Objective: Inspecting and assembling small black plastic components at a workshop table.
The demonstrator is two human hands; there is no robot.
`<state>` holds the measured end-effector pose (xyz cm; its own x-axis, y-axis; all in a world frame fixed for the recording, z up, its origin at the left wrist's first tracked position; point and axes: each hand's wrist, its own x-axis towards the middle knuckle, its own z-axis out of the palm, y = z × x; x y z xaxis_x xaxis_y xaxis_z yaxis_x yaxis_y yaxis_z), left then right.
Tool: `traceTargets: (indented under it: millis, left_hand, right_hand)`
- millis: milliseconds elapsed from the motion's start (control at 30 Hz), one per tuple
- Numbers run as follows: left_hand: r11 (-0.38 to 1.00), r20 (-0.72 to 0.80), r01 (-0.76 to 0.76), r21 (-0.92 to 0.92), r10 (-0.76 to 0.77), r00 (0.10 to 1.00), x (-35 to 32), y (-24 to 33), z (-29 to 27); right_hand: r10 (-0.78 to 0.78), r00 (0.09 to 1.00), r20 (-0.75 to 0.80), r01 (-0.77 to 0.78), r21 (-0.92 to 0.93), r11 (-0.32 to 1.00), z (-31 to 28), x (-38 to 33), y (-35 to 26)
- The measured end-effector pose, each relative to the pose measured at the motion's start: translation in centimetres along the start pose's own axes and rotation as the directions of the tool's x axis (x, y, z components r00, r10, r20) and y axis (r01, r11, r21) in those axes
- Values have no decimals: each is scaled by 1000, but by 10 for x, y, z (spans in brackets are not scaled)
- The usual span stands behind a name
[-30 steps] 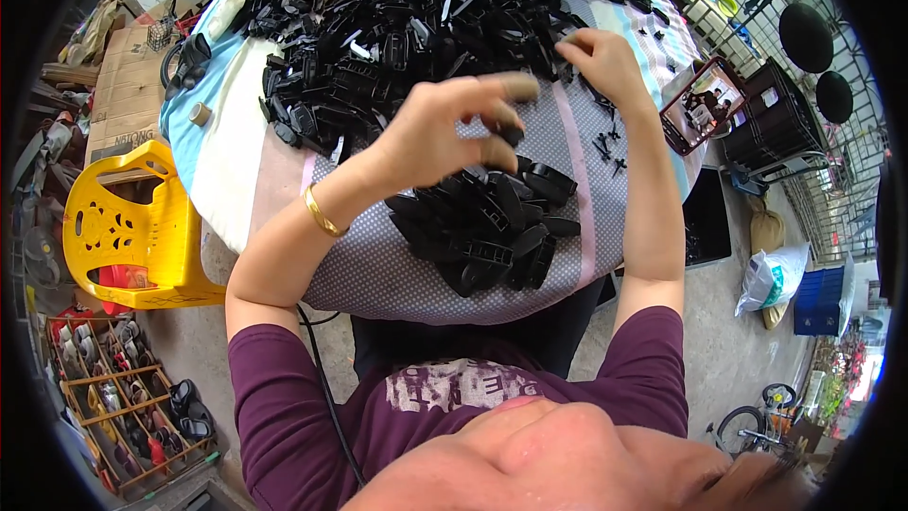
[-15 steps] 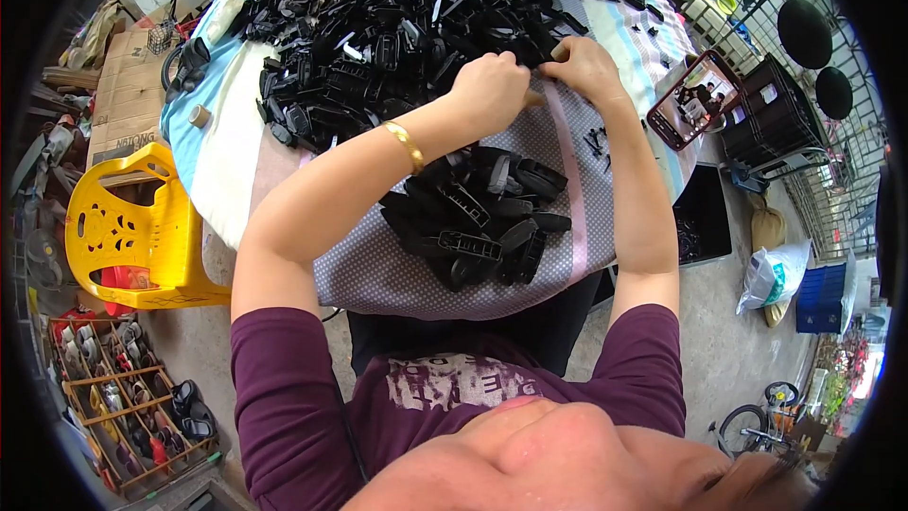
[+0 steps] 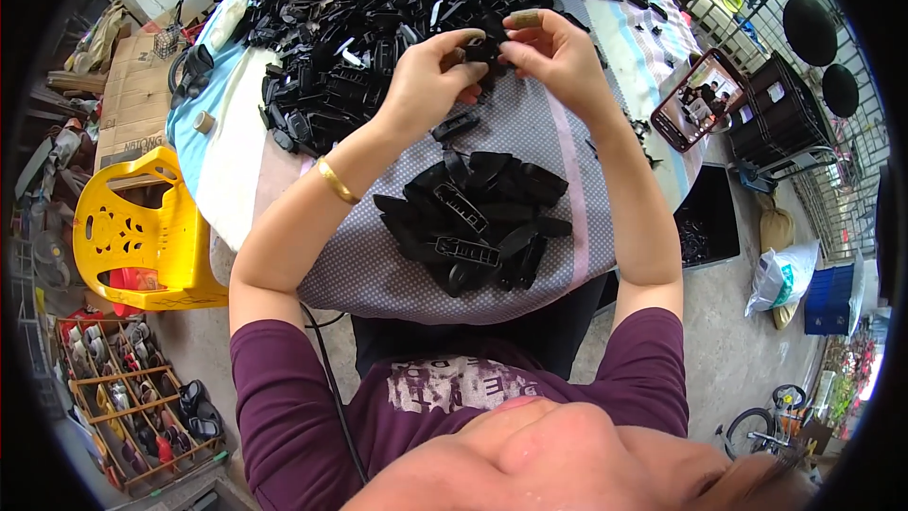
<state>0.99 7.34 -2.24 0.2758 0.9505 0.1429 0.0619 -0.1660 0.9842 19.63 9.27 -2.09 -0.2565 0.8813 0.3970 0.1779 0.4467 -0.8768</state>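
Note:
My left hand (image 3: 430,76) and my right hand (image 3: 556,54) meet above the table and pinch one small black plastic part (image 3: 480,50) between their fingertips. A gold bangle (image 3: 336,181) sits on my left forearm. Below the hands, a small heap of black plastic parts (image 3: 478,220) lies on the dotted grey cloth (image 3: 378,270). One single black part (image 3: 455,126) lies between that heap and my hands. A much larger pile of black parts (image 3: 378,9) covers the far side of the table.
A phone (image 3: 695,99) with a lit screen lies at the table's right edge. A yellow plastic chair (image 3: 137,237) stands to the left. A black crate (image 3: 705,222) sits on the floor at the right. A rack of small items (image 3: 132,397) is at lower left.
My left hand moved from above the near heap up to my right hand. Both hands now hold one black part together, nearer the big pile.

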Motion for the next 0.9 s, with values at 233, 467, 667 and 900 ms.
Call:
traceTargets:
  millis: [233,467,667,900]
  left_hand:
    - [989,-66,-71,-132,63,996,-12,-14,-19]
    - [981,-85,-85,-176,71,994,-17,-14,-25]
    - [962,-98,-148,-229,128,987,-21,-5,-18]
    - [962,-2,-259,-91,260,966,-22,2,-27]
  right_hand:
    - [-190,981,22,192,-142,971,33,-16,-14]
    - [-237,971,20,231,-314,921,39,-20,-19]
    - [-364,931,3,331,-419,846,52,-23,-15]
    - [-30,984,174,43,-71,997,45,-19,-9]
